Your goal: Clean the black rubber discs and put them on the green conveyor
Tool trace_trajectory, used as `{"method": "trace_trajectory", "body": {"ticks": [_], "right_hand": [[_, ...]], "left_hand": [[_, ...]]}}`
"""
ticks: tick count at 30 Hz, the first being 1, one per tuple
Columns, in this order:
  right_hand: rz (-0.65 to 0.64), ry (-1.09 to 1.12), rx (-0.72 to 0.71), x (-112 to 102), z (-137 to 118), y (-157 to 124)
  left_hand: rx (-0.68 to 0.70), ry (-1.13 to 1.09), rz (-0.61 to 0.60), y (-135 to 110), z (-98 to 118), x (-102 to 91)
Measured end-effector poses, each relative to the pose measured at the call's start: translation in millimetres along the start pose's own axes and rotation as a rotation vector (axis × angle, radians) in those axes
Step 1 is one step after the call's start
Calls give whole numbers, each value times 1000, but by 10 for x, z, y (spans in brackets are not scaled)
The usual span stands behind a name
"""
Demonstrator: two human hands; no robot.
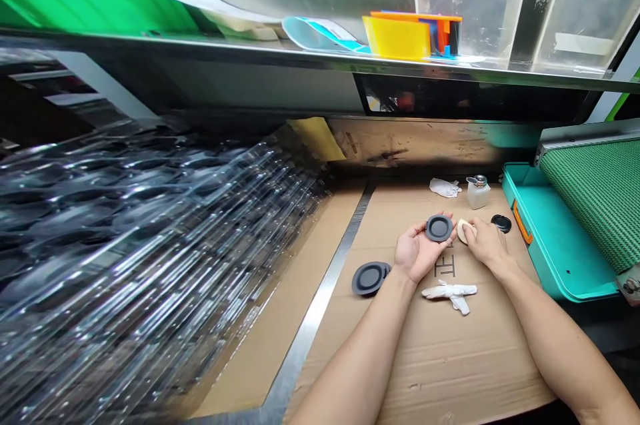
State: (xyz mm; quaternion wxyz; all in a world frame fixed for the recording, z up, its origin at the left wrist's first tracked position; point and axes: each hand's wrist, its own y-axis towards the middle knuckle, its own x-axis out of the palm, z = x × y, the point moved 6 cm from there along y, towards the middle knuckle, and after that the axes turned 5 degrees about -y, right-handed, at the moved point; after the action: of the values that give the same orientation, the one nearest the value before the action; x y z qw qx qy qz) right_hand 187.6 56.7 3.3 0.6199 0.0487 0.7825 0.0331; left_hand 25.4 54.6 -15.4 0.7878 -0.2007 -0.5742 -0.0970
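My left hand (416,250), palm up, holds a dark grey round disc (439,228) with a ringed recess, the fingers bent behind it. My right hand (484,241) pinches a small cream-coloured pad (465,232), close to the disc's right side. Left of my left wrist, larger dark grey round parts (370,278) lie on the cardboard (425,365). A crumpled white cloth or glove (453,293) rests between my forearms. Just beyond my right hand is a black round cap (501,223).
Stacked clear plastic trays (165,265) fill the left side. At the back are a white bottle (479,193) with a metal top and a crumpled white tissue (445,187). A teal bin (555,245) stands right, beside a green conveyor belt (600,192). A metal shelf (320,60) overhangs the far side.
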Motion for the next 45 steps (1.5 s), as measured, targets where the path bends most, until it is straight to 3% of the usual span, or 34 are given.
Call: {"method": "trace_trajectory", "body": {"ticks": [8,13,15,19,21,23,26,30,35,38,41,43,45], "right_hand": [[33,-75,-49,24,-11,20],[166,-36,-135,-167,-87,-29],[36,104,-261,-169,-212,-104],[-494,370,-630,27,-590,-447],[-599,406,-689,86,-668,-552],[-615,467,-684,87,-674,-551],[-503,647,-633,-73,-589,-401],[-345,924,-446,-300,-394,-181],[-238,1086,-258,-247,-244,-67],[50,966,-126,-301,-16,118],[390,667,60,-566,271,363],[471,410,109,-782,351,549],[432,196,89,-951,343,747]], "left_hand": [[-88,-89,49,-38,-46,84],[-76,-71,85,-29,-35,57],[-50,-62,89,-16,-4,41],[20,-40,99,17,74,-9],[47,-24,92,34,103,-31],[55,0,82,51,112,-53],[58,39,85,81,109,-101],[53,96,134,117,82,-178],[41,137,103,131,18,-150],[16,153,81,139,-23,-119],[-7,176,67,154,-52,-106],[-10,189,62,160,-61,-102],[-15,196,64,160,-71,-102]]}}
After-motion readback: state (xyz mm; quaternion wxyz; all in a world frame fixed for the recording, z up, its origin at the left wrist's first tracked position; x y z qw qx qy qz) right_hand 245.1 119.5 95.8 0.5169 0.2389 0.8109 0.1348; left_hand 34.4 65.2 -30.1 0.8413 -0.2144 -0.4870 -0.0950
